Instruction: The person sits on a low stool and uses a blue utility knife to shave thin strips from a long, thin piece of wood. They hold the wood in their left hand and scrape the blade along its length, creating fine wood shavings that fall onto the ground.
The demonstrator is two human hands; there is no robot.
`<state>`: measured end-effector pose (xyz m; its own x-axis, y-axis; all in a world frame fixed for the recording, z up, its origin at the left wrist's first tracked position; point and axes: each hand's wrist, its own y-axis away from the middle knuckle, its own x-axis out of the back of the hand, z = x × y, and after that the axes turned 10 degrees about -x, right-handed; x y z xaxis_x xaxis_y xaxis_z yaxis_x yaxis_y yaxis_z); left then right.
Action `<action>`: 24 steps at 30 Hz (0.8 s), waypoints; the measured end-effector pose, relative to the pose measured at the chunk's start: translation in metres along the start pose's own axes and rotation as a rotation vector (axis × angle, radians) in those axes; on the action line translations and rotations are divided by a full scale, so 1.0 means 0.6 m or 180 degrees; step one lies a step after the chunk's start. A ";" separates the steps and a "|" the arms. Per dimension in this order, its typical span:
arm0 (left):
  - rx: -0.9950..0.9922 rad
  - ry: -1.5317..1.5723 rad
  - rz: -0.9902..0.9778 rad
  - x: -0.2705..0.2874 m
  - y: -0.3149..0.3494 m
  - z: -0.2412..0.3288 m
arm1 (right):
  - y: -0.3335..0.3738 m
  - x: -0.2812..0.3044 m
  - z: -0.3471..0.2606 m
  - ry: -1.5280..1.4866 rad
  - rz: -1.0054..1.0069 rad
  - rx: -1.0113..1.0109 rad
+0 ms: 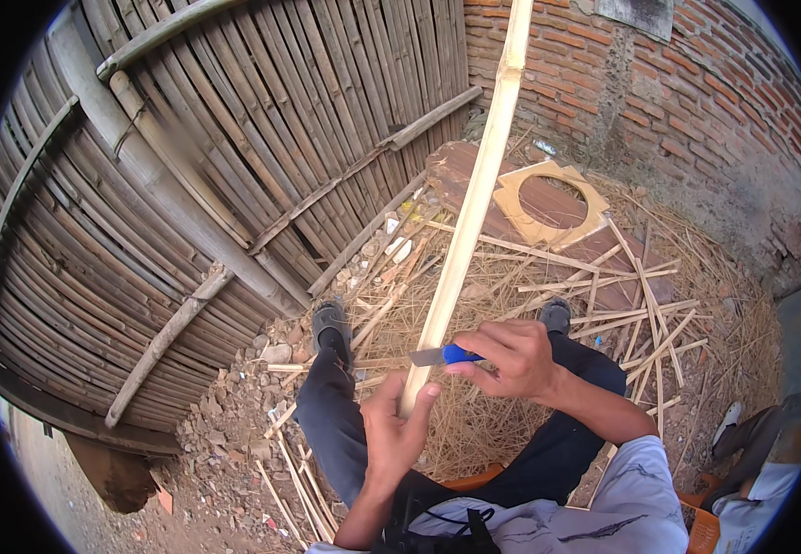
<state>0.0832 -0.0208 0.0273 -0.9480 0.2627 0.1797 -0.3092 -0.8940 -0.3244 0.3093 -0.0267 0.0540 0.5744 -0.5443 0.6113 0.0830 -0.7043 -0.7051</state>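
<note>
A long split bamboo strip (463, 242) slants up and away from my lap, with a node near its far part. My left hand (395, 427) is closed around its near end, the thumb lying along the edge. In my right hand (509, 360) is a knife (459, 355) with a blue handle, gripped between thumb and fingers. Its short grey blade lies across the strip just beyond my left hand. The blade appears to touch the strip's inner face.
Cut bamboo strips (655, 319) and shavings litter the ground. A board with a round hole (516, 214) lies ahead. A bamboo fence (262, 120) stands left, a brick wall (659, 120) right. Another person's leg (742, 439) shows at lower right, near an orange plastic seat (703, 531).
</note>
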 end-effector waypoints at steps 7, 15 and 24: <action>-0.0071 -0.0128 0.0100 -0.011 0.001 0.004 | 0.001 0.001 -0.006 0.0074 0.0018 0.0017; 0.0219 0.0074 -0.0015 -0.008 0.007 0.007 | 0.003 0.005 -0.013 0.0168 0.0088 -0.0095; 0.0356 0.0026 -0.0103 0.005 0.026 -0.010 | -0.017 0.016 0.025 0.0212 0.0303 -0.0505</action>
<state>0.0754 -0.0315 0.0170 -0.9383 0.2946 0.1809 -0.3298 -0.9197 -0.2129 0.3260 -0.0181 0.0619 0.5180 -0.6371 0.5707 -0.1017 -0.7083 -0.6985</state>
